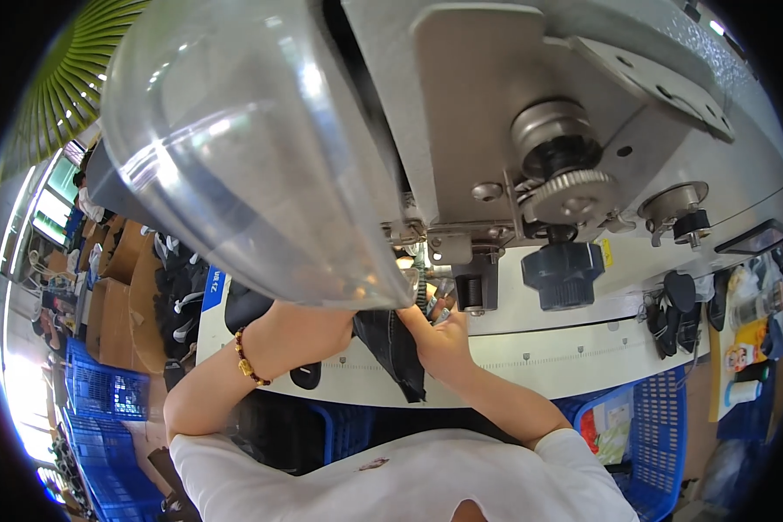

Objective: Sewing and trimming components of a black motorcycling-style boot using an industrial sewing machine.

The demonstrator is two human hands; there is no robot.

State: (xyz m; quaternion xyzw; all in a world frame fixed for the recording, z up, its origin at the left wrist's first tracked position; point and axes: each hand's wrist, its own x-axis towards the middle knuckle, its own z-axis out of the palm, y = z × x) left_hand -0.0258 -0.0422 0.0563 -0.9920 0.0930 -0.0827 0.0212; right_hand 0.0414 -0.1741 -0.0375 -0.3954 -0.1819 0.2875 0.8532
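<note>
A black stitched fabric piece (394,352) hangs over the near edge of the sewing machine's white bed, close to the needle area. My right hand (446,346) holds its right side, with the thumb against it and the fingers curled near the needle. On the other side, my left hand (309,335) reaches in against the fabric. Its fingers are hidden behind the fabric and the clear plastic cover (235,165). Above both hands stands the grey sewing machine head (487,104) with its metal fittings and black knob (563,274).
The white machine bed (496,357) with a printed scale curves in front of me. A blue crate (657,435) stands at the right, and more blue crates (104,391) at the left by cardboard boxes (117,317). Black shoe parts (674,309) and thread spools (744,391) lie at the right.
</note>
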